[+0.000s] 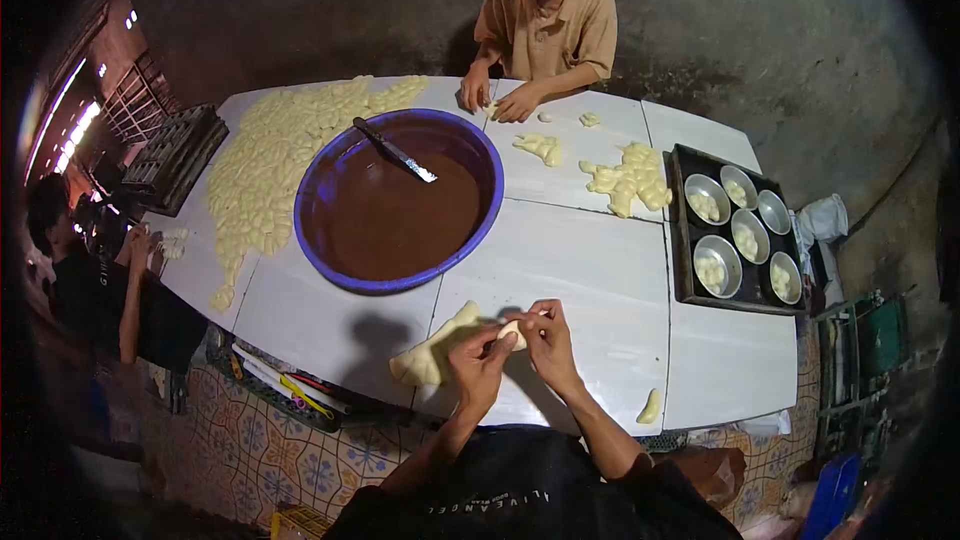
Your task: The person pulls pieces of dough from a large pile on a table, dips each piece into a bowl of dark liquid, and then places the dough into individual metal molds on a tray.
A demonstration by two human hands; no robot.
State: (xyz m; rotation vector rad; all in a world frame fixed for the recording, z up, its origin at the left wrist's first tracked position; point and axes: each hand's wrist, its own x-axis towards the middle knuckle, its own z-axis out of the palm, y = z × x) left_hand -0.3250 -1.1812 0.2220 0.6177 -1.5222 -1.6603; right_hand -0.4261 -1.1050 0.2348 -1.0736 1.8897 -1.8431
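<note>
Hands: both bare hands meet just past the near table edge; the left hand (pixel 478 358) and the right hand (pixel 546 337) pinch one small pale lump of dough (pixel 512 333) between their fingertips, each closed on it rather than slack.

Dough piece: held off the white tabletop (pixel 580 270), squarely between the two hands, thumbs on the near side as far as can be told; its exact shape is too small to read.

Dough stock: a larger flattish pale slab of dough (pixel 432 350) lies on the table just left of the left hand, touching or nearly touching its fingers.

Filling: a wide blue plastic basin of brown paste (pixel 400 202) sits beyond the left hand, a metal-bladed knife (pixel 395 151) resting across its far side.

Destination side: a dark baking tray (pixel 682 240) with round metal cups (pixel 718 265) stands well beyond and to the right of the right hand; most cups hold pale pieces.

Stray piece: one small pale dough bit (pixel 650 406) lies to the right of the right hand near the table edge.

Co-worker: a person in a tan shirt (pixel 548 30) works dough at the far edge.

Doing it well: likely best to keep pressure even from both sides, turn the lump with the fingertips, and work over the table so nothing drops.
</note>
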